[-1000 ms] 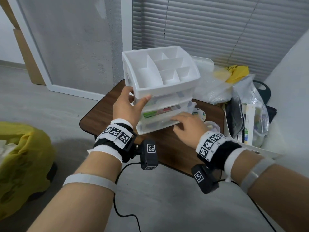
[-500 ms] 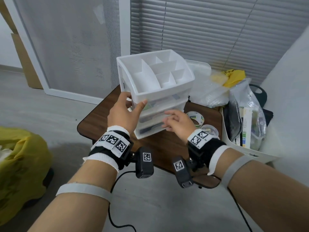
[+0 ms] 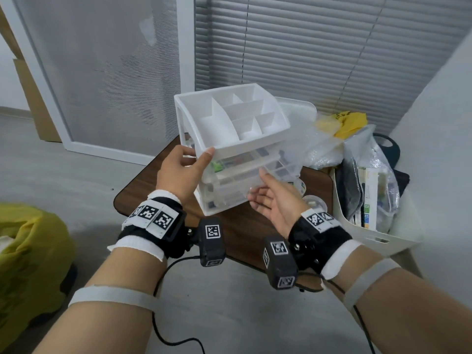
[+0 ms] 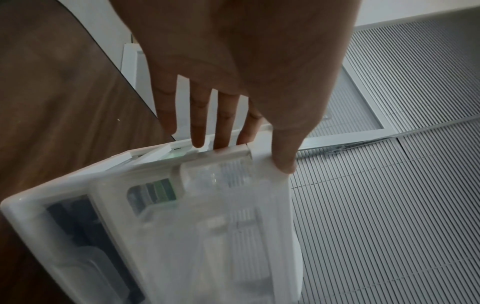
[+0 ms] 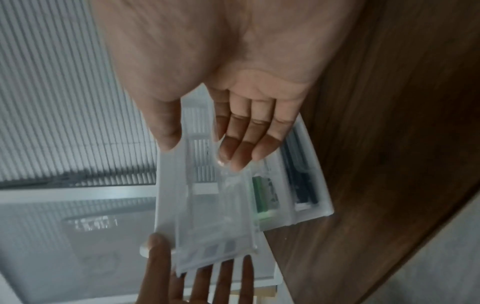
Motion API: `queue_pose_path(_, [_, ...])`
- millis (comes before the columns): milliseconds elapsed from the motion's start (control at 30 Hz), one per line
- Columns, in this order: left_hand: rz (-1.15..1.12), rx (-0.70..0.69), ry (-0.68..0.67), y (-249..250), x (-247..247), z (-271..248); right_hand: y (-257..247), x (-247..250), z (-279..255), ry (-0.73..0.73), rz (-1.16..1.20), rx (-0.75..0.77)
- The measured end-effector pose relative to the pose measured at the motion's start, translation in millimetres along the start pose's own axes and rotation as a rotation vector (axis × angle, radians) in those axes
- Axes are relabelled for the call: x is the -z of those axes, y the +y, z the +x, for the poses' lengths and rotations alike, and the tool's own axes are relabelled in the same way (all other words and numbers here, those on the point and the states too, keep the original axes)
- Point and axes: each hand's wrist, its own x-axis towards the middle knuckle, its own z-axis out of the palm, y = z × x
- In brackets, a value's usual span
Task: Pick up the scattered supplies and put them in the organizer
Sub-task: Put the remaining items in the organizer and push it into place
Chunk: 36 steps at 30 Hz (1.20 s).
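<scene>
The white organizer (image 3: 255, 145) has a divided top tray and clear drawers holding a green item (image 3: 217, 166) and dark supplies. It is tilted over the brown table (image 3: 150, 190). My left hand (image 3: 182, 169) grips its left front corner, thumb on the front rim and fingers behind the side wall. The left wrist view shows that grip on the organizer (image 4: 182, 226) by the left hand (image 4: 233, 82). My right hand (image 3: 277, 201) is turned palm up, its straight fingers touching the drawer fronts. In the right wrist view the right hand (image 5: 233, 86) reaches the organizer (image 5: 207, 216).
A tape roll (image 3: 301, 186) and a small clear round thing (image 3: 314, 201) lie on the table behind my right hand. Crumpled clear plastic (image 3: 319, 146) lies behind them. A white basket (image 3: 357, 226) of bagged items stands to the right. A yellow bag (image 3: 25, 251) sits on the floor at left.
The organizer has been turned and tilted up toward me. My right hand left the lower drawer front and rolled palm up against the drawers. The left hand kept its grip.
</scene>
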Motion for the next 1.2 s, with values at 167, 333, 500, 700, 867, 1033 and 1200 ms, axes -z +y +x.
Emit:
queue_pose_path(167, [-0.081,0.021,-0.043,3,-2,-5,1,33,-20,-0.125,-0.090,-0.005])
queue_pose_path(333, [-0.132,0.067,-0.073,0,-7,-7,4,91,-7,0.103,-0.799,0.158])
queue_pose_path(500, [-0.168,0.107,-0.083,-7,-12,-6,-5,129,22,0.517,-1.495,0.274])
queue_pose_path(700, [-0.215,0.128,-0.047,-12,-17,-4,-5,124,69,0.214,-1.738,-0.085])
queue_pose_path(867, [-0.202,0.128,-0.034,-12,-19,-3,9,126,72,0.317,-1.776,-0.042])
queue_pose_path(1033, [-0.158,0.120,-0.044,-10,-17,-4,-30,144,38,0.523,-1.557,0.063])
queue_pose_path(1200, [-0.129,0.102,-0.054,-5,-15,-4,-115,116,-4,0.587,-1.245,0.535])
